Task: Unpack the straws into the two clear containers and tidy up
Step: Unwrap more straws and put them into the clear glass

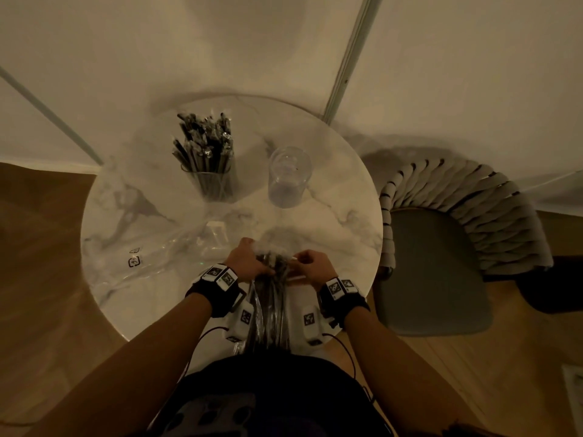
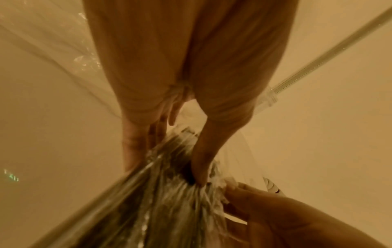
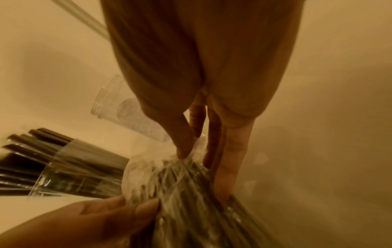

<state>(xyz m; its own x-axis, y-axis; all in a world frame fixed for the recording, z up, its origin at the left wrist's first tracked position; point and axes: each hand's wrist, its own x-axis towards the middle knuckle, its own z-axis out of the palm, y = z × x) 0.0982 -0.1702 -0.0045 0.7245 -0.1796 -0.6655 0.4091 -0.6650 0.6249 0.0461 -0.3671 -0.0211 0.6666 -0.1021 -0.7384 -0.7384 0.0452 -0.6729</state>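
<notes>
head view alone shows chair [image 1: 441, 263], both hands pinching straw pack [image 1: 268, 298]

A clear plastic packet of dark straws [image 1: 268, 298] lies at the table's near edge. One clear plastic cup [image 1: 210, 184] stands packed with dark straws [image 1: 205, 143]; beside it, another clear cup [image 1: 288, 178] stands empty.

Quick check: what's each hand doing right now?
Left hand: pinching the top of the plastic straw pack.
Right hand: pinching the same pack's top from the other side.
</notes>
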